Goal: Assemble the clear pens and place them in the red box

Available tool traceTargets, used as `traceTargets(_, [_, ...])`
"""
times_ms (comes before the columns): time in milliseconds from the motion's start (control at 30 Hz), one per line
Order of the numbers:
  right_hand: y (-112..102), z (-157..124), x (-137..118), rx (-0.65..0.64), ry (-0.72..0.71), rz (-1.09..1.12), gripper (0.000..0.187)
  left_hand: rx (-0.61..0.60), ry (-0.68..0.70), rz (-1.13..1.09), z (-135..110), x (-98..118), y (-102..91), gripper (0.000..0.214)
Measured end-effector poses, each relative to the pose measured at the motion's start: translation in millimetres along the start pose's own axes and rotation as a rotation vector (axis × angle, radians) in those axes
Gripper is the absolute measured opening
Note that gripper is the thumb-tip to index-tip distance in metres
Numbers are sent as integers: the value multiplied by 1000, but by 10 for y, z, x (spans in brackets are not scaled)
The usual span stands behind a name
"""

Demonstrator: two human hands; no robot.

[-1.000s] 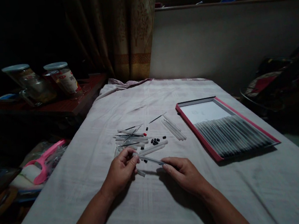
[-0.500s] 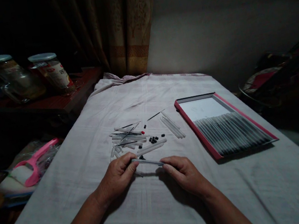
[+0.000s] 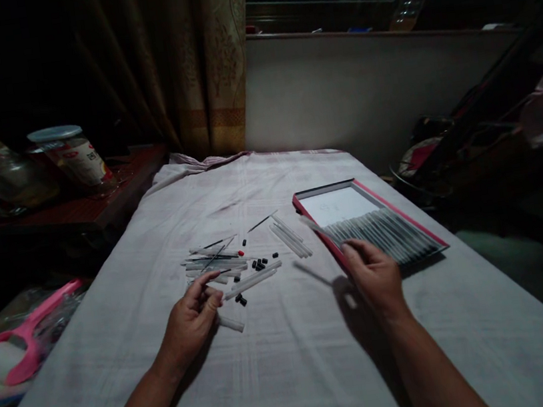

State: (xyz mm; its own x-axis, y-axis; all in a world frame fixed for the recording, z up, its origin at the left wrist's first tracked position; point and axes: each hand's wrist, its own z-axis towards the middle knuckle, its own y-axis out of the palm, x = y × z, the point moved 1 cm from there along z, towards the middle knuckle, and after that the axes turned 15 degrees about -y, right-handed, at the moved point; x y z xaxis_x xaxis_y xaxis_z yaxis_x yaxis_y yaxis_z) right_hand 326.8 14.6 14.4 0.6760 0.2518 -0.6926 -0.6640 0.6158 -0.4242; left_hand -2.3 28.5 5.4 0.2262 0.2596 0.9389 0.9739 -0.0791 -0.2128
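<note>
My right hand [image 3: 373,277] is closed on a pen [image 3: 316,227], a slim translucent one, and holds it raised at the left side of a shallow pink-edged box [image 3: 326,244]. In that box lies a row of similar pens [image 3: 382,238]. My left hand [image 3: 187,323] has its fingers loosely bent and apart, with nothing seen in them, close to a pile of clear pen barrels [image 3: 204,267] and thin dark refills [image 3: 217,254]. Near its thumb lies a loose barrel [image 3: 232,323], partly hidden by the hand. Small black caps [image 3: 260,264] and a red cap [image 3: 241,253] are scattered by the pile.
More barrels [image 3: 291,240] lie between the pile and the box. A pale cloth [image 3: 276,378] covers the surface. On the left stand a dark red table [image 3: 114,202] with jars [image 3: 74,160] and, lower, a pink-handled object [image 3: 29,332]. A curtain [image 3: 218,56] hangs behind.
Both hands held the pen between them; now the left has let go and moved left. My right hand has carried the pen right, up to the box. The view has shifted right.
</note>
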Motion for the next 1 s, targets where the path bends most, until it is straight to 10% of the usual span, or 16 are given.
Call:
traceTargets(233, [-399, 194, 731, 225, 100, -614, 26, 160, 54, 103, 22, 71, -105, 55])
traceTargets(767, [-284, 134, 424, 172, -100, -699, 20, 394, 84, 75, 109, 11, -390, 48])
traceTargets(1000, [442, 45, -236, -357, -525, -235, 27, 434, 106, 149, 120, 7, -374, 47])
